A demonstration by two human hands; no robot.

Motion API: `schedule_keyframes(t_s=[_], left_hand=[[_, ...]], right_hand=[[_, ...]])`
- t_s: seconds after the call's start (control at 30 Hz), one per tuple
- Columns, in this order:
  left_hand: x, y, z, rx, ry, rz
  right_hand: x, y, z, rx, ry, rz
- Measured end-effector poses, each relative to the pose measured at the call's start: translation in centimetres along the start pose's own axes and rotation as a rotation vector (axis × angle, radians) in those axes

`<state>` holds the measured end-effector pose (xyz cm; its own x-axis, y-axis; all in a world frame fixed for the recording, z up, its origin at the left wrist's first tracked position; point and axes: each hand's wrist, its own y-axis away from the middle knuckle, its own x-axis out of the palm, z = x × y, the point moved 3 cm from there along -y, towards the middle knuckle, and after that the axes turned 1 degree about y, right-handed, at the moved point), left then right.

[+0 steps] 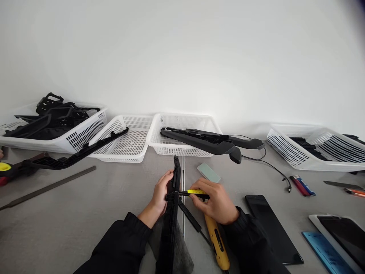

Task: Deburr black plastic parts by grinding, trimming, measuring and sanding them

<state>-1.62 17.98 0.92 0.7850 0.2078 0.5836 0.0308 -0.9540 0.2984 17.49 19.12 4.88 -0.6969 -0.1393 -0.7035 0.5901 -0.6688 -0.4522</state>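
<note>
at far left, white basket (67, 142) heaped with black plastic parts (54, 120); metal file (54, 186) lying nearer on grey table (114, 194). mid-table, left hand (159, 196) curls fingers around long black trim piece (171, 220), far end pointing toward wall (182, 57). right hand (216, 199) pinches yellow-and-black cutter (197, 192) between thumb and fingers, blade (184, 193) at trim piece's right edge. just below right hand, yellow tool (223, 259); farther right, black phone (272, 228) flat, then blue slab (327, 251).

At the near right, a black phone (272, 228) lies left of a flat blue packet (327, 252). A white basket (286, 150) stands far right; a long file (54, 185) lies on the surface (111, 198) at left.
</note>
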Motion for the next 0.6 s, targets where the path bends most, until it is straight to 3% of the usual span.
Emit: schedule_keyframes(t_s=[0.2,0.4,0.6], left_hand=[[0.31,-0.17,0.15,-0.018,0.016,0.065],[0.29,0.09,-0.09,0.002,-0.008,0.025],[0.43,0.09,0.02,-0.025,0.011,0.074]], right_hand=[[-0.52,0.06,-0.77,0.105,0.104,-0.152],[-0.08,-0.06,-0.04,0.019,-0.026,0.003],[-0.73,0.05,-0.84,0.131,0.072,-0.147]])
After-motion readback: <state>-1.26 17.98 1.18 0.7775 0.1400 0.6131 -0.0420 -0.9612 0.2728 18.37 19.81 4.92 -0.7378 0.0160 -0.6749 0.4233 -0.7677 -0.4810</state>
